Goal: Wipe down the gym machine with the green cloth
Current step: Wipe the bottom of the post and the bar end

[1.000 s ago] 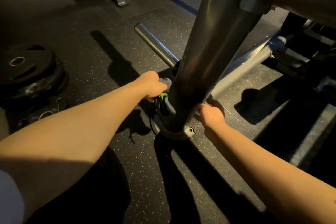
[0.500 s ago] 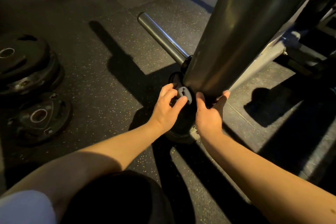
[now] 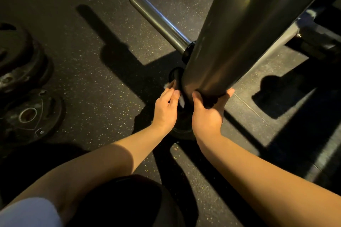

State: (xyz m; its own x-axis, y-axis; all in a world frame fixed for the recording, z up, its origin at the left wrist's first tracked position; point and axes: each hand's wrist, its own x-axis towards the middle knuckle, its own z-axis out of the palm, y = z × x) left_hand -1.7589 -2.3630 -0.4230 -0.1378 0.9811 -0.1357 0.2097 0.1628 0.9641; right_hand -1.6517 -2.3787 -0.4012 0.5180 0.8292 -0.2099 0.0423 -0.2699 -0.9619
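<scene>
- Your hands are both low at the foot of the machine post (image 3: 230, 33), a thick metal column that leans up to the right.
- Your left hand (image 3: 166, 108) is curled, thumb and fingers pinching a small fold of the green cloth (image 3: 181, 100) against the near side of the post (only a pale strip shows, grey in this light).
- Your right hand (image 3: 206, 114) grips the post's lower end: thumb on the near face, fingers wrapped round the far side.
- The round base (image 3: 184, 131) sits on the speckled rubber floor (image 3: 92, 64), just below both wrists.
- A chrome sleeve (image 3: 156, 18) juts out behind the post.
- Weight plates (image 3: 27, 116) lie on the floor, well apart to your left.
</scene>
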